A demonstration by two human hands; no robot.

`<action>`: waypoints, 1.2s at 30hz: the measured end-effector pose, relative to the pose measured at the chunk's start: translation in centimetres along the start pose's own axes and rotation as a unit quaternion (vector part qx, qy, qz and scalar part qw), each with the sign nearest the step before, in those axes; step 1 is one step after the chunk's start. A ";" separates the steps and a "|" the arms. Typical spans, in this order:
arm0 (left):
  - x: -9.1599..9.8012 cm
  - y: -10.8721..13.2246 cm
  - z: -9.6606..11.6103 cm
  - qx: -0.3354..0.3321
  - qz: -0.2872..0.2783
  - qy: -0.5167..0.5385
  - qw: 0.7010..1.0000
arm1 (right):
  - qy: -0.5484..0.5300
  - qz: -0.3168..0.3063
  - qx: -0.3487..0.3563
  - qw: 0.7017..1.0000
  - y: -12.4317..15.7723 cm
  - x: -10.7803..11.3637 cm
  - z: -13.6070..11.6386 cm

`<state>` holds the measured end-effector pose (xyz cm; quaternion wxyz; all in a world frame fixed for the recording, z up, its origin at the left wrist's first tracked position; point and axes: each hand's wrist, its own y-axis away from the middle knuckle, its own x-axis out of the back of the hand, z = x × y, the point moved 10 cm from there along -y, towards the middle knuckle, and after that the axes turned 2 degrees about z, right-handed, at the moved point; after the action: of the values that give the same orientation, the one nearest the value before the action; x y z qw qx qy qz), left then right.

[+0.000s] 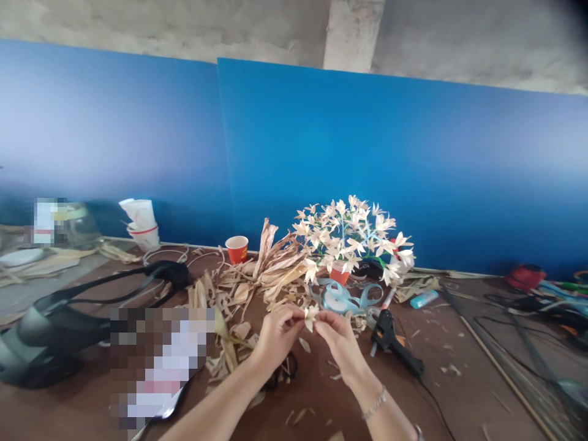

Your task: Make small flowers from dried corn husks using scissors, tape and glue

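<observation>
A small cream flower point(310, 318), apparently made of corn husk, is pinched between my two hands above the brown table. My left hand point(279, 335) grips its left side with thumb and fingertips. From the right, my right hand point(337, 343) closes on it the same way. Behind them stands a bunch of similar cream flowers point(356, 236) in a red paper cup point(339, 274). Rolled light-blue ribbon point(337, 298) lies just beyond my fingers. Right of my right hand rests a black glue gun point(395, 346). Under my left wrist, dark scissor-like handles point(287, 367) are partly hidden.
Dry corn husks point(275, 263) and scraps spread across the table's middle. Another red paper cup point(237, 249) stands at the back. A black strapped device point(55, 324) lies left. At right are a light-blue object point(423, 299), cables and a red item point(525, 277). A blue panel point(390, 141) borders the back.
</observation>
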<state>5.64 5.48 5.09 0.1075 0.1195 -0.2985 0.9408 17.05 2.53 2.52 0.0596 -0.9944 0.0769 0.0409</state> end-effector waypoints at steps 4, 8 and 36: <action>0.0 0.0 -0.2 0.007 0.001 -0.001 1.000 | 0.019 0.006 0.001 1.000 0.0 0.2 0.0; -0.1 0.0 -0.1 0.000 -0.002 -0.004 1.000 | 0.009 0.007 -0.004 1.000 0.0 0.2 0.1; -0.1 0.3 -2.4 0.104 0.024 0.037 0.994 | 0.049 0.031 0.014 0.998 0.0 1.3 0.1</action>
<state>5.23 6.66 3.05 0.0825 0.0882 -0.1974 0.9729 18.30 2.40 2.30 0.0684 -0.9914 0.1113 -0.0072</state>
